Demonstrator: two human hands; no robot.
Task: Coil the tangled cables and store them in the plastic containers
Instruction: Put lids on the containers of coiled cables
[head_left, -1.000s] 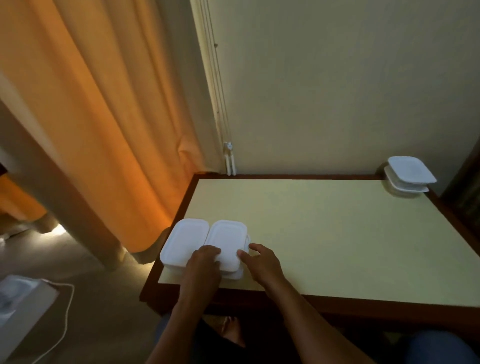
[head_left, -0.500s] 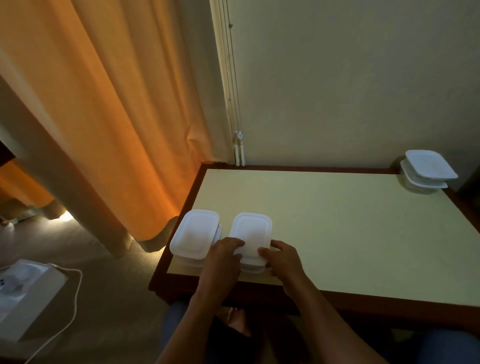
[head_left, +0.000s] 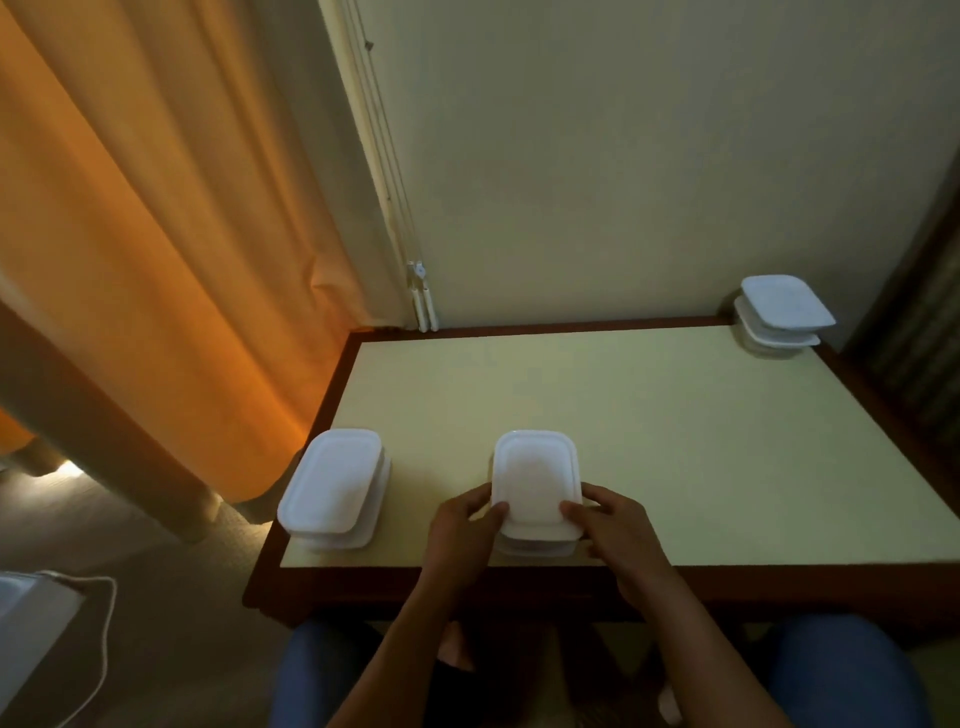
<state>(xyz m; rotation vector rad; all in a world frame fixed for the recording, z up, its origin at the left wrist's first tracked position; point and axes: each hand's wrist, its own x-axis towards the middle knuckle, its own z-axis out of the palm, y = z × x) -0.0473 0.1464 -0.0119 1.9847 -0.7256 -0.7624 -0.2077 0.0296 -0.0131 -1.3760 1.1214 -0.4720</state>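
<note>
A white lidded plastic container (head_left: 535, 480) sits near the table's front edge. My left hand (head_left: 465, 525) grips its near-left corner and my right hand (head_left: 613, 525) grips its near-right corner. A second white lidded container (head_left: 332, 486) rests at the front-left corner of the table, apart from my hands. A third stack of white containers (head_left: 782, 312) stands at the far right corner. No cables show on the table.
The cream table (head_left: 649, 431) has a dark wooden rim and stands against a pale wall. An orange curtain (head_left: 156, 234) hangs at the left. A white device with a white cord (head_left: 104, 623) lies on the floor at lower left.
Both hands have slid the held container to the right, away from the left container. A clear gap now separates the two.
</note>
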